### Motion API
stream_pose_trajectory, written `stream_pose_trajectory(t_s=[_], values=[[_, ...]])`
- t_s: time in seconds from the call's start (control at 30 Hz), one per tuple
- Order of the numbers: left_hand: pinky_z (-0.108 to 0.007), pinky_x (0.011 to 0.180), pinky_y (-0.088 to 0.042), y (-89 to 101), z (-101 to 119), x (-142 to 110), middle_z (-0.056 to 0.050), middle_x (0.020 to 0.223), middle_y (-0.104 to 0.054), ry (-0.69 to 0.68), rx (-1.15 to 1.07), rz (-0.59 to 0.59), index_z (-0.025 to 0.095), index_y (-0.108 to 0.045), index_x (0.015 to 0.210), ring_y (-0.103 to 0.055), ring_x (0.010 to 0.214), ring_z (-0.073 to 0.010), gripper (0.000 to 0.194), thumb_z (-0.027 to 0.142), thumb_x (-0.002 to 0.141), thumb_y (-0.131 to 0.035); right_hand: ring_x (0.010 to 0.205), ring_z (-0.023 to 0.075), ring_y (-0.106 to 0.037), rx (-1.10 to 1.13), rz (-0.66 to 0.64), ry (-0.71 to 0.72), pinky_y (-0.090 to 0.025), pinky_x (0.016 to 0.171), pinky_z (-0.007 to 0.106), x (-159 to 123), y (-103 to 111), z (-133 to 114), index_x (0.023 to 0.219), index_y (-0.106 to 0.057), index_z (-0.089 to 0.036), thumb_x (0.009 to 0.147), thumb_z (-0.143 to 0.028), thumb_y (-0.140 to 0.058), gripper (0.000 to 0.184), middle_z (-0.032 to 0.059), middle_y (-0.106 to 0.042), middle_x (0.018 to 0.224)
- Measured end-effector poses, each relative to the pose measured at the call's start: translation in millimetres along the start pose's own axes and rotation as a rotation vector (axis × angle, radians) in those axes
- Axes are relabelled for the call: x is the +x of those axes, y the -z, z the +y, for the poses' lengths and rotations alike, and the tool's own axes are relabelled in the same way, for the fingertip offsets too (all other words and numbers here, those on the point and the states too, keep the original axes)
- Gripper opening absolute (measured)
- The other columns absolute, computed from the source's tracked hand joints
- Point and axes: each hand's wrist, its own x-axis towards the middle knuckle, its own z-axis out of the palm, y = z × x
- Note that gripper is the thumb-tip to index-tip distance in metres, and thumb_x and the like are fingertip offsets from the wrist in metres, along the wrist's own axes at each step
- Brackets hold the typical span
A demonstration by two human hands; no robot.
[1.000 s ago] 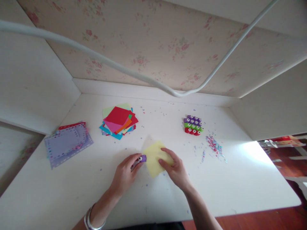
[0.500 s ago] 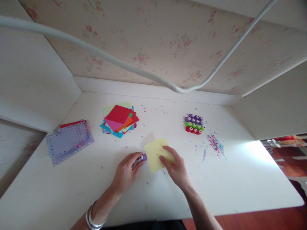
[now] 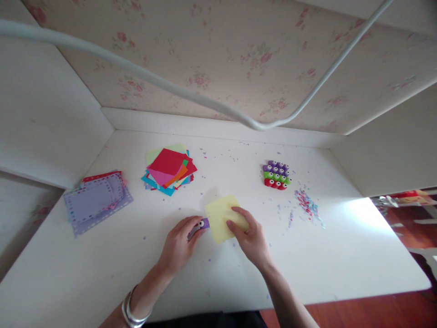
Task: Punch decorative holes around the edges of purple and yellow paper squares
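Just below the frame's centre, our left hand (image 3: 179, 243) grips a purple punch (image 3: 206, 223) at the left edge of yellow paper (image 3: 218, 216), pinched in our right hand (image 3: 251, 237). We seem mid-punching; the next move likely calls for steady paper and a squeeze.

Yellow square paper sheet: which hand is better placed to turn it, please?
Right, most likely. The right hand holds the yellow square paper sheet by its right side; the left hand seems less free, because it grips a small purple device with a white eye-like spot at the sheet's left edge.
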Motion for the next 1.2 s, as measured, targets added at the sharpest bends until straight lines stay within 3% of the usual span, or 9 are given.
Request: stream_pose_trajectory(t_s=[0.27, 0.5, 0.67, 0.87, 0.93, 1.03, 1.2], values=[[-0.03, 0.079, -0.06, -0.8, -1, 1, -0.005, 0.108, -0.071, -0.002, -0.02, 0.009, 0.023, -0.063, 0.113, -0.069, 0.094, -0.0182, 0.023, 0.029, 0.091, -0.061, 0.087, 0.0228, -0.07, -0.019, 0.001, 0.009, -0.061, 0.071, 0.036, 1, 0, 3, 0.117, -0.062, -0.023, 0.084, -0.039, -0.066, 0.037, 0.0087, -0.07, 0.11], [-0.034, 0.088, -0.059, 0.4, 2, 2, -0.005, 0.109, -0.07, 0.003, -0.03, -0.016, 0.023, -0.063, 0.115, -0.068, 0.098, -0.019, 0.024, 0.029, 0.091, -0.06, 0.093, 0.0222, -0.069, -0.012, -0.04, 0.018, -0.061, 0.07, 0.032, -2, -6, 2, 0.118, -0.061, -0.024, 0.085, -0.036, -0.065, 0.036, 0.0071, -0.068, 0.118], [-0.034, 0.091, -0.057, -1.6, 2, 2, -0.005, 0.11, -0.068, -0.059, 0.038, -0.028, 0.025, -0.065, 0.117, -0.066, 0.101, -0.0197, 0.026, 0.029, 0.092, -0.059, 0.102, 0.0233, -0.066, -0.199, -0.067, 0.132, -0.061, 0.074, 0.033, -8, -10, 8, 0.121, -0.061, -0.025, 0.089, -0.035, -0.06, 0.034, 0.0079, -0.066, 0.12], [-0.036, 0.092, -0.056, -0.3, 2, -3, -0.007, 0.114, -0.065, -0.051, 0.093, -0.003, 0.026, -0.058, 0.126, -0.064, 0.104, -0.0215, 0.036, 0.03, 0.091, -0.061, 0.13, 0.0301, -0.046, -0.548, 0.068, 0.43, -0.046, 0.103, 0.05, -11, -3, 13, 0.123, -0.064, -0.027, 0.091, -0.031, -0.058, 0.032, 0.009, -0.04, 0.15], [-0.036, 0.093, -0.055, 1.9, 3, -4, -0.007, 0.114, -0.065, -0.039, 0.097, -0.006, 0.026, -0.058, 0.126, -0.063, 0.104, -0.0215, 0.036, 0.029, 0.09, -0.062, 0.137, 0.0303, -0.039, -0.626, 0.004, 0.48, -0.04, 0.108, 0.052, -10, -1, 15, 0.127, -0.061, -0.028, 0.092, -0.029, -0.057, 0.036, 0.008, -0.041, 0.15], [-0.036, 0.093, -0.055, 4.4, 5, -4, -0.007, 0.113, -0.065, -0.028, 0.093, -0.017, 0.025, -0.059, 0.123, -0.063, 0.104, -0.0209, 0.032, 0.027, 0.091, -0.061, 0.137, 0.0287, -0.041, -0.699, -0.101, 0.508, -0.032, 0.113, 0.055, -8, -1, 18, 0.131, -0.059, -0.03, 0.093, -0.027, -0.055, 0.038, 0.0055, -0.05, 0.145], [-0.034, 0.091, -0.055, 5.0, 7, -2, -0.006, 0.109, -0.066, -0.026, 0.097, -0.026, 0.024, -0.06, 0.119, -0.064, 0.101, -0.0196, 0.028, 0.025, 0.091, -0.06, 0.135, 0.0287, -0.044, -0.731, -0.112, 0.497, -0.03, 0.114, 0.056, -7, -2, 23, 0.128, -0.061, -0.031, 0.092, -0.028, -0.056, 0.037, 0.0037, -0.054, 0.141]])
